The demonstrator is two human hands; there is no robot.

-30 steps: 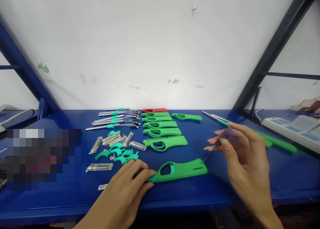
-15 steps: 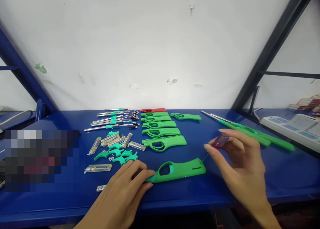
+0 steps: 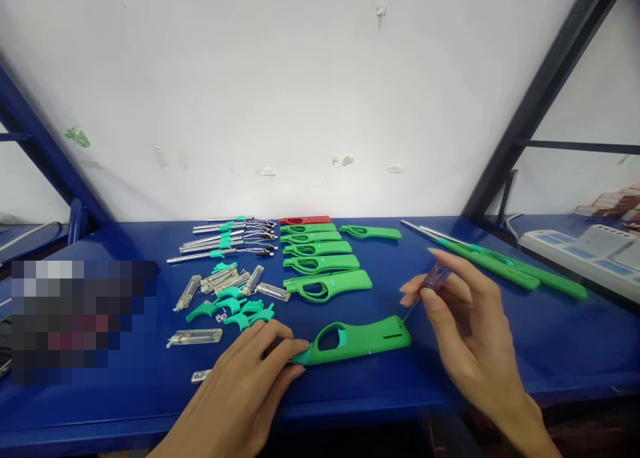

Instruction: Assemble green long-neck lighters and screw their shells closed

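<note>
A green long-neck lighter (image 3: pixel 367 338) lies flat near the front of the table, its turquoise trigger showing in the handle loop. My left hand (image 3: pixel 245 371) is closed around its front end, where the metal tube begins; most of the tube is hidden under the fingers. Between thumb and fingers, my right hand (image 3: pixel 470 331) grips a small screwdriver (image 3: pixel 436 277) by its translucent purple handle. The thin shaft slants down to the left, and its tip meets the rear end of the lighter.
Green lighter handles (image 3: pixel 327 283) and a red one (image 3: pixel 305 221) lie in a column behind. To the left are metal tubes with wires (image 3: pixel 220 253), clear fuel tanks (image 3: pixel 195 337) and turquoise triggers (image 3: pixel 240 319). Assembled lighters (image 3: pixel 530 271) and a white device (image 3: pixel 575 251) are at right.
My right hand has shifted slightly, and its fingers have changed their hold on the screwdriver handle, which has turned more upright. My left hand and the lighter have stayed in place.
</note>
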